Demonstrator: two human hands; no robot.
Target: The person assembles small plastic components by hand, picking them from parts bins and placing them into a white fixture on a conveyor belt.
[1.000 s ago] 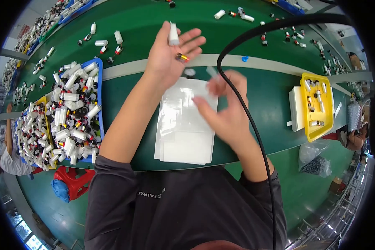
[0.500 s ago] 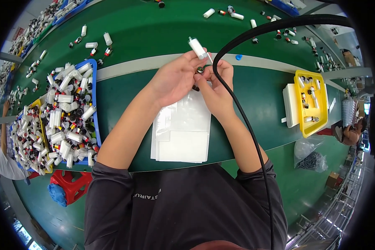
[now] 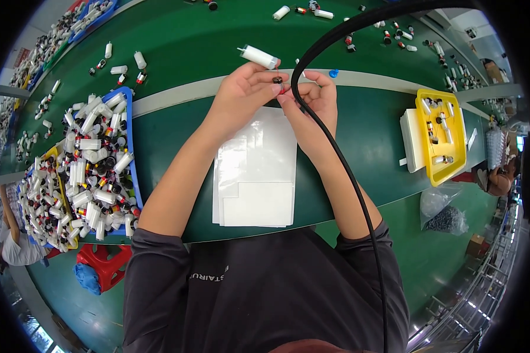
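Both hands meet above the middle of the bench. My left hand [image 3: 241,91] is closed around a small dark round part [image 3: 277,80], its thumb pressed beside it. Above those fingers lies a white plastic cylinder [image 3: 258,57] with a narrow tip, tilted to the left; a thin wire seems to run from it to the dark part. My right hand [image 3: 317,106] pinches a small red piece [image 3: 283,90] just under the dark part. A slim white item shows at its fingers, partly behind the black cable. Below the hands lie white sheets in a clear plastic sleeve [image 3: 259,159].
A blue bin [image 3: 131,135] heaped with white cylinders stands at left. At right, a yellow tray [image 3: 428,138] holds several similar parts. Loose cylinders lie on the far green surface [image 3: 218,35]. A black cable [image 3: 348,167] hangs across the view, over my right hand.
The white cylinder has swung left and tipped nearly level. My left fingers have closed in on the dark part, and a red piece now shows between the hands.
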